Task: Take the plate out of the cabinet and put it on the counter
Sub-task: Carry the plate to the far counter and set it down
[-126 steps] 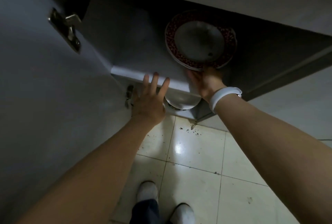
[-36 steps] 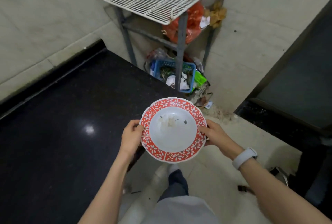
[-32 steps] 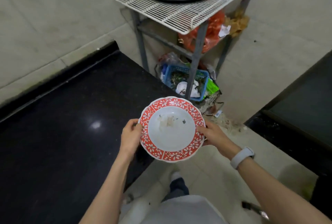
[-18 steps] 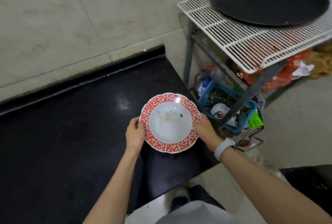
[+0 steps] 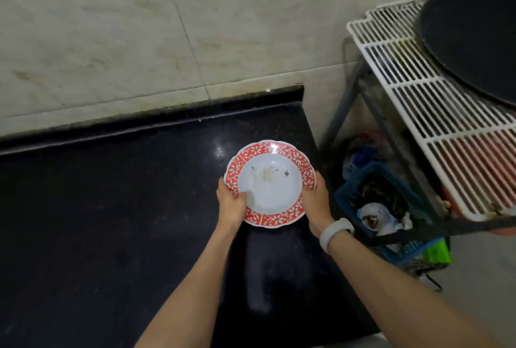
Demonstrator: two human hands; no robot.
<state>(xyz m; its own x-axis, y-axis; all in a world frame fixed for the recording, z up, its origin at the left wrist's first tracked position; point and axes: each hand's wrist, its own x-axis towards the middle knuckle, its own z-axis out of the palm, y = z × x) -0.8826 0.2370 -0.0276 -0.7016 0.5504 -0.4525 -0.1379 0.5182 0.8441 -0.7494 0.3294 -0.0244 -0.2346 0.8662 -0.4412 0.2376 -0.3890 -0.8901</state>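
Red-rimmed plate [image 5: 270, 183] now carried over black worktop [image 5: 111, 208], near right edge. Left hand [image 5: 231, 203], right hand [image 5: 317, 202] clasp opposite rims. Rigid, breakable, glaze likely slick; rim grip suits.

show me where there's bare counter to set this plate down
The black counter is bare from the wall's dark backsplash strip to its near edge, all left of the plate, held by the left hand and right hand. Right of the counter edge is crowded: wire rack, blue basket.
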